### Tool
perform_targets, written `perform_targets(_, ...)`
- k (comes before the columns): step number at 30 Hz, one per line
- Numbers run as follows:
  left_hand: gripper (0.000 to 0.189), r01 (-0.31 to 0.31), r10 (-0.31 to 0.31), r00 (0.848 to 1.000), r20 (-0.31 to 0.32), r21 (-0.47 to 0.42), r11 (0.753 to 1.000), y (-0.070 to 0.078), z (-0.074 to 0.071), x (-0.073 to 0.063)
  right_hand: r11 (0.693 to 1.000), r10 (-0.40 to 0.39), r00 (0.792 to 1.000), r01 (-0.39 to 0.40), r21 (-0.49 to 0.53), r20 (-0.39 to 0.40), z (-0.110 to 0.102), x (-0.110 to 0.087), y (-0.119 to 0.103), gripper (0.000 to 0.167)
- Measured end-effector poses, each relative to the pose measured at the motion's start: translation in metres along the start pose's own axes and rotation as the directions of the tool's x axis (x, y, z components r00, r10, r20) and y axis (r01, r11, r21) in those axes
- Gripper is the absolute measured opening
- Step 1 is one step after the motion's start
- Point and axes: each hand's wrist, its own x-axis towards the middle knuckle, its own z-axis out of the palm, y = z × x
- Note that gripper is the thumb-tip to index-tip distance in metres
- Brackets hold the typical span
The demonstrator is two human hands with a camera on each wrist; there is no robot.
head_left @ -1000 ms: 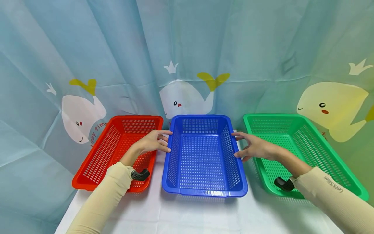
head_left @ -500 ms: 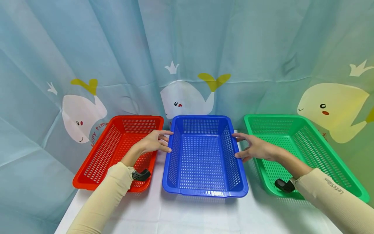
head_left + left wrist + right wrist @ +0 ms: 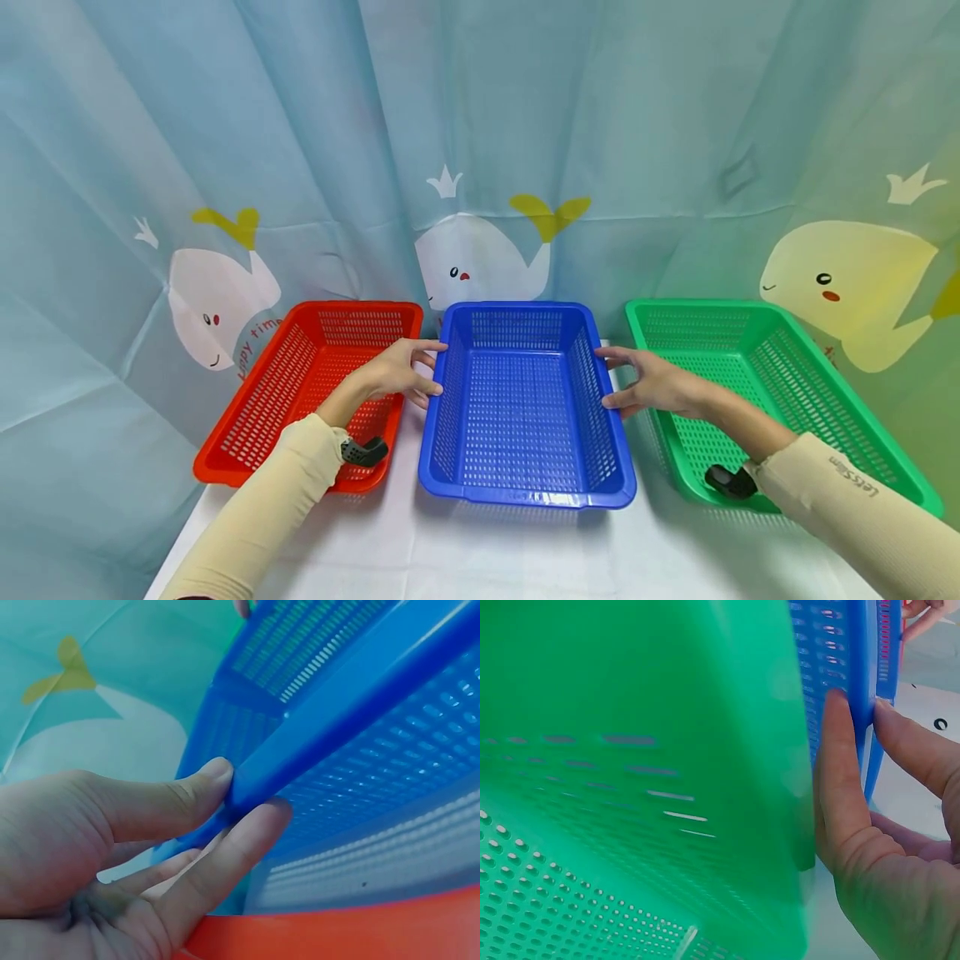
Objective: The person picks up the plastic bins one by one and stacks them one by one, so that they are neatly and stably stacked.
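Note:
A blue plastic basket (image 3: 517, 417) with perforated walls stands in the middle of the white table, with nothing inside it. My left hand (image 3: 401, 369) pinches its left rim. In the left wrist view, the thumb (image 3: 176, 806) meets the rim's edge while a finger (image 3: 244, 840) reaches under it. On the opposite side, my right hand (image 3: 660, 382) pinches the right rim. The right wrist view shows that thumb (image 3: 915, 746) on the rim and a finger (image 3: 844, 765) against the wall beneath it.
A red basket (image 3: 300, 358) stands close on the left, under my left forearm. To the right is a green basket (image 3: 817, 367), crossed by my right forearm. A pale blue curtain (image 3: 637, 125) with whale pictures hangs behind the white-covered table (image 3: 480, 558).
The head view has shifted slightly, so the curtain's pictures and the far rims sit a little lower. Both hands keep their places at the blue basket's rim.

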Motion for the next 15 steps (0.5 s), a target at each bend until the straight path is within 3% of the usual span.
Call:
perform_targets(9, 0.078, -0.014, 0.012, 0.999, -0.052, -0.042, 0.999, 0.004, -0.002, -0.012, 0.999, -0.038, 0.999, 0.037, -0.031, -0.031, 0.0, -0.009, -0.012, 0.091)
perform_targets(15, 0.076, -0.06, 0.053, 0.996, -0.077, -0.086, 0.994, 0.014, -0.005, -0.024, 0.996, -0.076, 0.996, 0.074, -0.047, -0.05, -0.005, -0.021, -0.019, 0.09)
